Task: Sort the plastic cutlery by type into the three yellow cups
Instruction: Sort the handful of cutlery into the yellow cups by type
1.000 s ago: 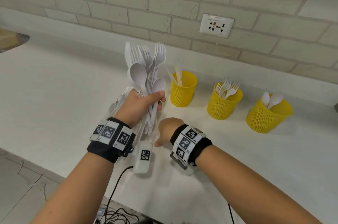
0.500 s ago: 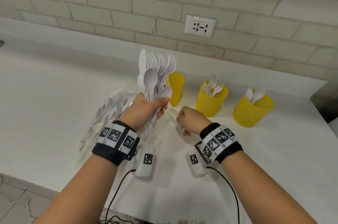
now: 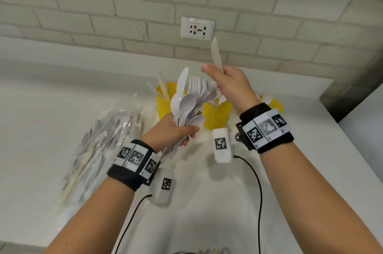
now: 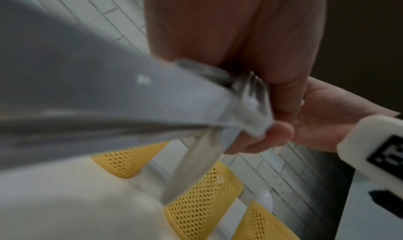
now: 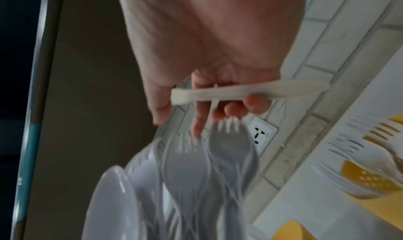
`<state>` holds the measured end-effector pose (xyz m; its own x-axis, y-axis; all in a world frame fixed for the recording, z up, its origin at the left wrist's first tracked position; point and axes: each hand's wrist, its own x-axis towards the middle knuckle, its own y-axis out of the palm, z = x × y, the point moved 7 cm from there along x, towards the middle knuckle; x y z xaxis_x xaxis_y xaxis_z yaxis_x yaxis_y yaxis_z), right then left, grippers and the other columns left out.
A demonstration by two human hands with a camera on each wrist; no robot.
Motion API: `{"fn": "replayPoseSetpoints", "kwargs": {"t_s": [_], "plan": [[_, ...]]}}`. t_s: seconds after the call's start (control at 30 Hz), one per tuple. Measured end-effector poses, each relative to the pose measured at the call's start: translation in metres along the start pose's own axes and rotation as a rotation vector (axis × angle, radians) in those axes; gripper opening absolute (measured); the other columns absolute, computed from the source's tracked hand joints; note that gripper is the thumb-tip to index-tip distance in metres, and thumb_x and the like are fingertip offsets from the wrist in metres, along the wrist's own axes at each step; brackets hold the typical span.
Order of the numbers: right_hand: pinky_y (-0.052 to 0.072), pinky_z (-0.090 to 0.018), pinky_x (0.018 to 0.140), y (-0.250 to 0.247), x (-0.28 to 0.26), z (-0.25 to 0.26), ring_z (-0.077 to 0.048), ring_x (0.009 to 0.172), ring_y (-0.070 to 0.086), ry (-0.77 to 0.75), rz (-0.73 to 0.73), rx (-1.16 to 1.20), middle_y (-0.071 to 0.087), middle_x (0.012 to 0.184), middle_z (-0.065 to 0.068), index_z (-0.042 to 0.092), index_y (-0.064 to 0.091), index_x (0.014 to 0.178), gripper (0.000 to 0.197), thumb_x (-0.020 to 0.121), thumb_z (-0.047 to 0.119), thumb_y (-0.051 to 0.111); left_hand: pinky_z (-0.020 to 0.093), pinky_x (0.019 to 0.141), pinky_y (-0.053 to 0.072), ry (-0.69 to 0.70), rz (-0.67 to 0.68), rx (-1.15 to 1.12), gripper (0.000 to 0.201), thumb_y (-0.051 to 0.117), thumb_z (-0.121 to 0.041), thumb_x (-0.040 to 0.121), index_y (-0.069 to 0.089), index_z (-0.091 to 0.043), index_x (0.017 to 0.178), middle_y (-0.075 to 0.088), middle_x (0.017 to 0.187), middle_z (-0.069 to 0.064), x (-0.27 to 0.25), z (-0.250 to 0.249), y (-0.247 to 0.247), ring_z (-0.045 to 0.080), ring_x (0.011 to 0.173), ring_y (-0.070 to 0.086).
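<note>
Cutlery bundle (image 3: 187, 102) (white plastic), knife (image 3: 216, 53) cream

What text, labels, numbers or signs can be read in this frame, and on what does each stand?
No text reads clearly.
Wall socket: small print along the top edge and at the lower right corner, too blurred to read.
Wristbands: black-and-white square code markers with tiny unreadable characters beneath.
White wrist modules: one code marker each, no words.

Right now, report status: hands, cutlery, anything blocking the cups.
Left hand grips mixed cutlery bundle. Right hand holds one knife, raised. Knife cup behind the bundle, partly hidden. Rim open.
</note>
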<state>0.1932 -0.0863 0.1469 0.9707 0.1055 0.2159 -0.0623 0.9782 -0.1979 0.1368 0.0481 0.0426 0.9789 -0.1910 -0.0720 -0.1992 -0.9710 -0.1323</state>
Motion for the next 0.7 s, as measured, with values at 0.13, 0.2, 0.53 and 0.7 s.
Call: {"fn": "replayPoseSetpoints", "kwargs": {"t_s": [0.13,0.2,0.53,0.7], "plan": [[0.039,-0.016,0.058,0.016,0.007,0.001,-0.009,0.059,0.053,0.055,0.189,-0.167,0.062,0.063,-0.007,-0.011,0.061,0.076,0.047,0.08,0.035,0.072,0.029,0.054,0.041,-0.01,0.041,0.029,0.01,0.065,-0.009,0.086,0.063,-0.011,0.095,0.061,0.063,0.004,0.001,0.003,0.004,0.022,0.048,0.047],[0.031,-0.024,0.058,0.024,0.007,0.002,-0.02,0.062,0.037,0.049,0.215,-0.198,0.038,0.063,-0.022,-0.012,0.055,0.072,0.055,0.079,0.04,0.072,0.029,0.055,0.041,-0.015,0.058,0.045,0.005,0.065,-0.009,0.085,0.061,-0.008,0.084,0.061,0.065,0.007,-0.001,0.003,0.005,0.023,0.048,0.047],[0.038,-0.022,0.061,0.042,0.015,-0.002,-0.015,0.063,0.043,0.048,0.166,-0.145,0.045,0.066,-0.01,0.008,0.059,0.066,0.018,0.084,0.013,0.06,0.027,0.051,0.04,-0.014,0.037,0.045,0.012,0.061,-0.003,0.087,0.058,-0.008,0.077,0.058,0.063,0.007,-0.01,0.006,-0.003,0.02,0.045,0.045],[0.039,-0.004,0.057,0.036,0.026,0.002,0.009,0.05,0.051,0.006,0.053,0.0,0.067,0.075,0.0,0.016,0.056,0.066,0.023,0.089,0.016,0.055,0.025,0.05,0.04,-0.036,0.022,0.047,0.009,0.062,-0.004,0.087,0.059,-0.007,0.08,0.06,0.063,0.004,-0.012,0.012,-0.011,0.019,0.047,0.047]]}}
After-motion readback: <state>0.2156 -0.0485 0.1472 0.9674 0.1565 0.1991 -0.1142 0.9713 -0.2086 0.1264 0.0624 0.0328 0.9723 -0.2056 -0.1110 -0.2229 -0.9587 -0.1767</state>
